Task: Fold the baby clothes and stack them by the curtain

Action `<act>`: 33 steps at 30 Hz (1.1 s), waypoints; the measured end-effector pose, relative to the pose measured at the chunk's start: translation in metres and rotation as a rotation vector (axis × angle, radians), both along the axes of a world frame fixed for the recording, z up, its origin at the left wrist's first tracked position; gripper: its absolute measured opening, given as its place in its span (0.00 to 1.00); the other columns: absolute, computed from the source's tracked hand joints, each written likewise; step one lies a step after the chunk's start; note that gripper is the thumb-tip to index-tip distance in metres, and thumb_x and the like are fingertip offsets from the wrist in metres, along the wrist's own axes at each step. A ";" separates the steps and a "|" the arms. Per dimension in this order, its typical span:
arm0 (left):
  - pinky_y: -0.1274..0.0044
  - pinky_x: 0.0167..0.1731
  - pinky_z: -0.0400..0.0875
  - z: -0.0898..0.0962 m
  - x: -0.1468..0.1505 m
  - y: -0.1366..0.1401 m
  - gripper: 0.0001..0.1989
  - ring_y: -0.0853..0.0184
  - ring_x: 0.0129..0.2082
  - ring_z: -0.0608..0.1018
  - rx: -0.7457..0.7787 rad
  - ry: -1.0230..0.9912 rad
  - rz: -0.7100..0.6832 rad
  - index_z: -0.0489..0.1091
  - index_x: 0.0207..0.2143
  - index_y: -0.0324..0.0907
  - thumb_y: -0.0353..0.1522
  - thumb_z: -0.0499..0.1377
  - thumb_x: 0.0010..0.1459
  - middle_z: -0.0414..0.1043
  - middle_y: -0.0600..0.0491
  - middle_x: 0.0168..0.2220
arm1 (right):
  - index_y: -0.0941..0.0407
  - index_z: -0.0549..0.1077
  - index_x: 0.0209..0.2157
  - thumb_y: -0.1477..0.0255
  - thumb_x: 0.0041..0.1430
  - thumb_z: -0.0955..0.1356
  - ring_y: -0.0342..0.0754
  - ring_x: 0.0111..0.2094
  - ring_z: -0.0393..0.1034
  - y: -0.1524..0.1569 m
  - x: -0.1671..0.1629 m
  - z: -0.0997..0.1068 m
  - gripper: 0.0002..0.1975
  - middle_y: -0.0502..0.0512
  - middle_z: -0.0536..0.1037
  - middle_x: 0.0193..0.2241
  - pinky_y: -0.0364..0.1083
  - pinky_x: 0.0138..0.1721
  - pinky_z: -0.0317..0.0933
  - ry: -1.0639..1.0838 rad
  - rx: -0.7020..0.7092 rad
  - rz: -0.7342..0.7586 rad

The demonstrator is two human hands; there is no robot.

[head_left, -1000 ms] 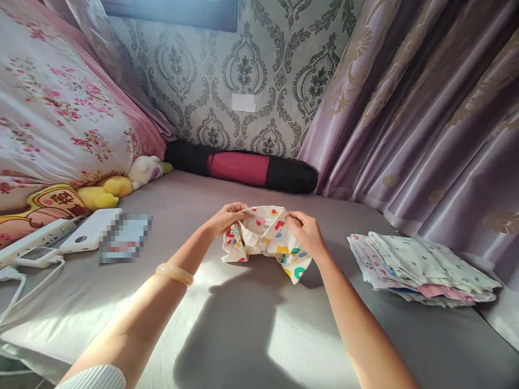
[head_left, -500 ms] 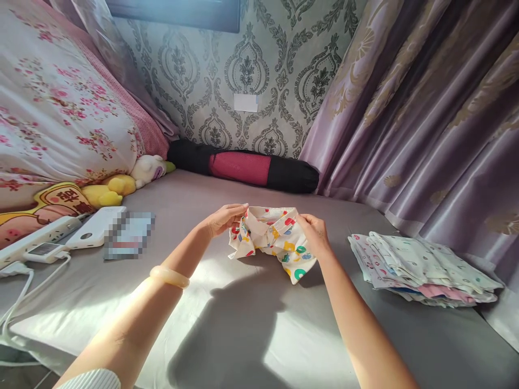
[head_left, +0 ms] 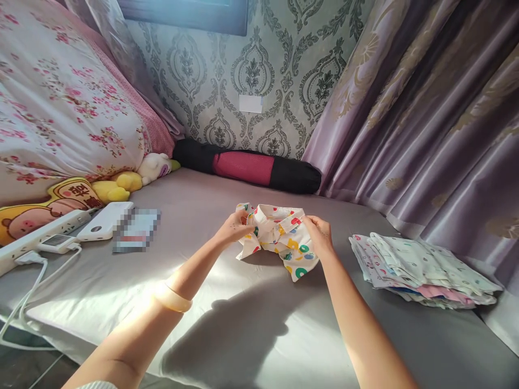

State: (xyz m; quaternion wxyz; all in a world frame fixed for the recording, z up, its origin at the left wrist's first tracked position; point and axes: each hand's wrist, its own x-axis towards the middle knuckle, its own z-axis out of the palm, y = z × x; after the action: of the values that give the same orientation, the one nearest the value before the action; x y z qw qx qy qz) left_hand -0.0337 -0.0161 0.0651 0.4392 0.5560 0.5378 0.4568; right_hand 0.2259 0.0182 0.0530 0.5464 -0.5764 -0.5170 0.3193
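A small white garment with a collar and colourful prints, which looks like a child's shirt [head_left: 298, 251], is held just above the grey bed sheet [head_left: 227, 189]. My left hand [head_left: 235, 227] pinches its left side beside the collar, thumb on the near face. At the collar's right end, my right hand [head_left: 320, 231] grips the cloth between thumb and fingers. The collar stands up between both hands, and the lower right corner of the cloth hangs toward the bed. Some fingertips are hidden behind the fabric.
To the right lies a stack of folded clothes [head_left: 425, 270]. A black and red roll bag [head_left: 243, 167] rests against the wall. At left are a power strip [head_left: 48, 232], a white power bank [head_left: 105, 220], a blurred flat object [head_left: 137, 229] and plush toys [head_left: 117, 186].
My left hand has shifted its hold on the shirt's left side, its thumb now in front and a flap of cloth showing above it. The right hand keeps its grip. The view has shifted slightly.
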 end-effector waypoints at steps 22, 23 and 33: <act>0.80 0.21 0.61 0.061 -0.016 -0.045 0.09 0.71 0.20 0.69 0.103 -0.257 0.109 0.69 0.26 0.40 0.29 0.56 0.36 0.67 0.57 0.21 | 0.56 0.78 0.39 0.57 0.58 0.65 0.49 0.30 0.70 -0.077 0.012 0.069 0.19 0.53 0.80 0.30 0.45 0.33 0.62 -0.427 0.293 0.088; 0.81 0.20 0.60 0.069 -0.018 -0.050 0.10 0.71 0.20 0.69 0.137 -0.237 0.071 0.69 0.27 0.40 0.31 0.57 0.37 0.67 0.57 0.21 | 0.56 0.78 0.39 0.56 0.57 0.65 0.49 0.31 0.71 -0.081 0.014 0.077 0.19 0.53 0.80 0.31 0.46 0.33 0.62 -0.414 0.300 0.112; 0.76 0.23 0.71 0.167 -0.048 -0.075 0.13 0.63 0.26 0.77 0.288 0.122 -0.152 0.76 0.28 0.43 0.40 0.67 0.39 0.77 0.52 0.27 | 0.53 0.78 0.39 0.58 0.48 0.74 0.49 0.34 0.76 -0.112 0.040 0.176 0.18 0.52 0.82 0.33 0.48 0.36 0.72 -0.145 0.044 0.587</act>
State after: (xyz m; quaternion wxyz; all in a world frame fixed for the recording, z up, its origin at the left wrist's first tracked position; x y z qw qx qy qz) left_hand -0.0818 -0.0908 0.2320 0.3547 0.6789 0.4490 0.4601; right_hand 0.2656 -0.0942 0.2288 0.4047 -0.4114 -0.7060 0.4104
